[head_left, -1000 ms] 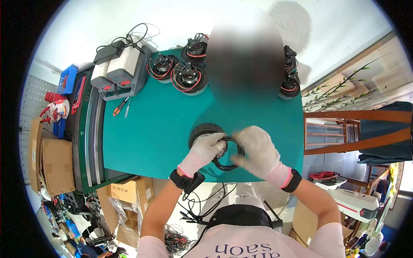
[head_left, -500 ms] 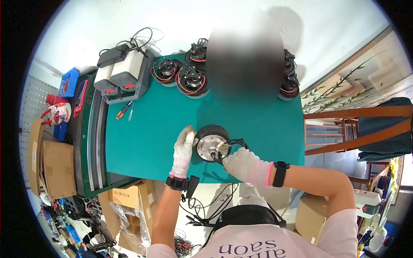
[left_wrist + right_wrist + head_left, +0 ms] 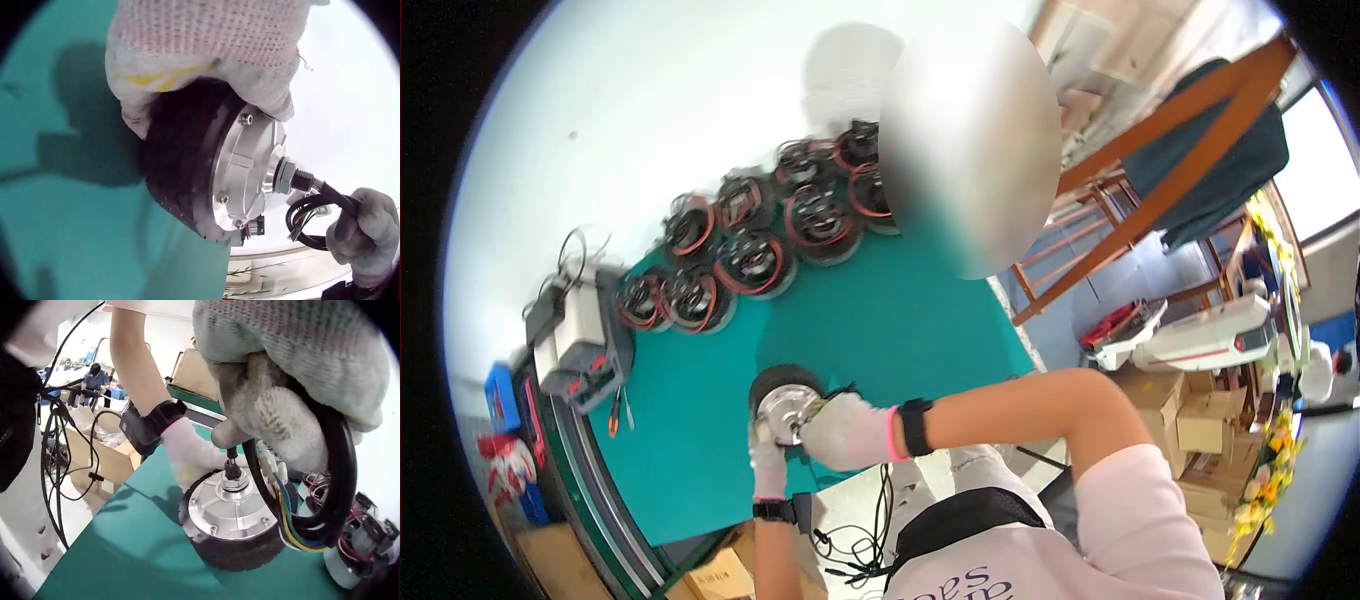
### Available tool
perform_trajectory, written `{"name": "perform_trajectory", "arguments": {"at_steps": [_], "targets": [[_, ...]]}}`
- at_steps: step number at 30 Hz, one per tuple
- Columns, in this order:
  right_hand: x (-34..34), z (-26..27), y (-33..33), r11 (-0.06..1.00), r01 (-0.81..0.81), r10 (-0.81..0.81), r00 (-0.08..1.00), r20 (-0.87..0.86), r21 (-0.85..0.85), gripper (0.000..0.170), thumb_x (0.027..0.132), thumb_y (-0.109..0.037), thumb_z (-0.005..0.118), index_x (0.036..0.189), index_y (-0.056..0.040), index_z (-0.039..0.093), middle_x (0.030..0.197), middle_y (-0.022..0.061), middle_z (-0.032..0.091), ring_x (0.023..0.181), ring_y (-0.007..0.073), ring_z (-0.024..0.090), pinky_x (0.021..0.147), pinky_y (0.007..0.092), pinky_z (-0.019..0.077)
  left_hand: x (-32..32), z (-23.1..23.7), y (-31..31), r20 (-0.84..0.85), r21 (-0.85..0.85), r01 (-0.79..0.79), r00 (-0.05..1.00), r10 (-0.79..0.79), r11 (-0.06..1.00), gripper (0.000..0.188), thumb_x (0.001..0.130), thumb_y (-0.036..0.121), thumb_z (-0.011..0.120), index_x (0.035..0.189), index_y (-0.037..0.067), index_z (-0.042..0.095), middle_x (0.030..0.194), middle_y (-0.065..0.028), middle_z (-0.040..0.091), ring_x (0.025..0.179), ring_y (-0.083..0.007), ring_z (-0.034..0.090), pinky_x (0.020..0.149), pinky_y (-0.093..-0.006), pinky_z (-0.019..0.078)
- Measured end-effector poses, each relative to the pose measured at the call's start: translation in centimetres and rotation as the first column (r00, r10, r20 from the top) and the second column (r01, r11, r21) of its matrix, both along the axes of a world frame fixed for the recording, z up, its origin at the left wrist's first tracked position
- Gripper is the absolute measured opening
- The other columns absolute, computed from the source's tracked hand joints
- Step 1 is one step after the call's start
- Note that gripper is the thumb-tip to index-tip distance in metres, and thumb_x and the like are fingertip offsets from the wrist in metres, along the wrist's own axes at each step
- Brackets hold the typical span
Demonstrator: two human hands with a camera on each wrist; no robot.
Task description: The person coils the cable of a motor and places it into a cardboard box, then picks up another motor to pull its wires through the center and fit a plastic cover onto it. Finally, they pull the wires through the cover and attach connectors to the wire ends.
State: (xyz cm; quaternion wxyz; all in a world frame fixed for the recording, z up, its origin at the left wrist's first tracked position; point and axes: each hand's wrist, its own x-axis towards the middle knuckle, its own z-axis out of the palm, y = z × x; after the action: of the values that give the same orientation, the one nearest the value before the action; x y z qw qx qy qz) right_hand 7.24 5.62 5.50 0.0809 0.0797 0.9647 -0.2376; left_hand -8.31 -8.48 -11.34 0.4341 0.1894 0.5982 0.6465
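Note:
A wheel with a black tire and silver metal hub sits on the green table near its front edge, axle end facing up. My gloved left hand grips the tire, fingers and thumb on either side of it. Over the hub, my gloved right hand holds a looped black cable that comes out of the axle. Thin coloured wires and white connectors show at the cable's end. In the head view the right hand covers part of the hub.
Several black wheels with red wires stand along the back of the table. A grey and white boxed unit is at the left, with an orange screwdriver before it. A blurred oval hides part of the head view. Another person is far behind.
The right hand has drawn the cable coil over the hub, and the left hand has gone from the cable to the tire's side, now gripping it. The head view has turned right.

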Motion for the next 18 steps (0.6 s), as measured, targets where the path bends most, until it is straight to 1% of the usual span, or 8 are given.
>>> {"name": "perform_trajectory", "arguments": {"at_steps": [3, 8, 12, 14, 15, 16, 17, 18], "targets": [[0.9, -0.5, -0.3, 0.985, 0.155, -0.166, 0.970, -0.178, -0.075, 0.012, 0.074, -0.014, 0.055, 0.076, -0.0067, 0.065, 0.071, 0.0103, 0.064, 0.063, 0.0258, 0.065, 0.051, 0.0392, 0.0500, 0.7, 2.6, 0.7, 0.074, -0.048, -0.004, 0.997, 0.007, 0.999, 0.049, 0.092, 0.041, 0.043, 0.123, 0.003, 0.044, 0.119, -0.0128, 0.053, 0.105, -0.0230, 0.055, 0.087, -0.0359, 0.0472], [5.2, 0.3, 2.2, 0.869, 0.297, -0.388, 0.906, -0.172, -0.395, 0.015, 0.078, -0.016, 0.052, 0.081, -0.0018, 0.058, 0.066, 0.0147, 0.061, 0.061, 0.0320, 0.062, 0.049, 0.0413, 0.0481, 3.7, 3.5, 2.8, 0.090, -0.179, -0.011, 0.996, 0.028, 0.984, 0.051, 0.090, 0.044, 0.047, 0.111, -0.002, 0.047, 0.107, -0.0125, 0.056, 0.095, -0.0214, 0.057, 0.077, -0.0338, 0.0492], [12.9, 2.0, 4.8, 0.661, 0.341, -0.510, 0.858, -0.067, -0.668, 0.022, 0.084, -0.021, 0.048, 0.078, -0.0008, 0.055, 0.065, 0.0164, 0.058, 0.057, 0.0323, 0.059, 0.050, 0.0410, 0.0466, 10.4, 6.6, 5.5, 0.117, -0.332, 0.196, 0.979, -0.166, 0.923, 0.051, 0.091, 0.045, 0.045, 0.112, -0.002, 0.050, 0.105, -0.0102, 0.057, 0.092, -0.0181, 0.057, 0.077, -0.0310, 0.0478], [19.0, 4.2, 7.4, 0.670, 0.328, -0.447, 0.894, -0.010, -0.666, 0.028, 0.086, -0.027, 0.046, 0.081, -0.0018, 0.057, 0.070, 0.0161, 0.059, 0.058, 0.0325, 0.059, 0.052, 0.0410, 0.0467, 14.2, 8.4, 8.4, 0.202, -0.335, 0.281, 0.954, -0.222, 0.899, 0.048, 0.092, 0.041, 0.045, 0.113, -0.002, 0.049, 0.104, -0.0094, 0.057, 0.090, -0.0157, 0.055, 0.076, -0.0282, 0.0458], [21.9, 7.3, 9.8, 0.578, 0.373, -0.399, 0.905, 0.147, -0.726, 0.022, 0.082, -0.017, 0.047, 0.082, 0.0017, 0.058, 0.081, 0.0214, 0.060, 0.072, 0.0381, 0.059, 0.066, 0.0431, 0.0485, 15.3, 7.9, 9.4, 0.103, -0.400, 0.342, 0.939, -0.329, 0.851, 0.045, 0.092, 0.038, 0.047, 0.114, -0.002, 0.049, 0.104, -0.0087, 0.057, 0.090, -0.0148, 0.054, 0.076, -0.0275, 0.0448], [24.5, 5.8, 9.7, 0.608, 0.401, -0.433, 0.891, 0.137, -0.686, 0.020, 0.083, -0.017, 0.046, 0.081, -0.0001, 0.057, 0.078, 0.0194, 0.059, 0.069, 0.0367, 0.060, 0.063, 0.0430, 0.0496, 16.7, 8.4, 11.1, 0.013, -0.472, 0.390, 0.900, -0.436, 0.791, 0.043, 0.092, 0.035, 0.048, 0.114, -0.002, 0.049, 0.103, -0.0080, 0.057, 0.090, -0.0140, 0.054, 0.077, -0.0267, 0.0437], [27.1, 2.0, 8.8, 0.846, 0.202, -0.321, 0.932, -0.168, -0.494, 0.025, 0.085, -0.021, 0.045, 0.078, -0.0005, 0.057, 0.073, 0.0182, 0.058, 0.068, 0.0337, 0.060, 0.060, 0.0419, 0.0503, 17.6, 8.9, 13.3, 0.023, -0.300, 0.497, 0.857, -0.514, 0.814, 0.040, 0.090, 0.030, 0.052, 0.115, -0.001, 0.049, 0.104, -0.0060, 0.057, 0.089, -0.0127, 0.052, 0.078, -0.0266, 0.0429], [29.6, 4.0, 10.0, 0.739, 0.359, -0.442, 0.897, -0.009, -0.570, 0.027, 0.086, -0.023, 0.045, 0.075, -0.0016, 0.058, 0.071, 0.0156, 0.058, 0.067, 0.0311, 0.061, 0.057, 0.0417, 0.0502, 18.2, 8.4, 15.8, -0.175, -0.366, 0.404, 0.855, -0.488, 0.838, 0.043, 0.088, 0.032, 0.055, 0.115, -0.001, 0.049, 0.107, -0.0074, 0.056, 0.093, -0.0159, 0.053, 0.081, -0.0290, 0.0423]]}}
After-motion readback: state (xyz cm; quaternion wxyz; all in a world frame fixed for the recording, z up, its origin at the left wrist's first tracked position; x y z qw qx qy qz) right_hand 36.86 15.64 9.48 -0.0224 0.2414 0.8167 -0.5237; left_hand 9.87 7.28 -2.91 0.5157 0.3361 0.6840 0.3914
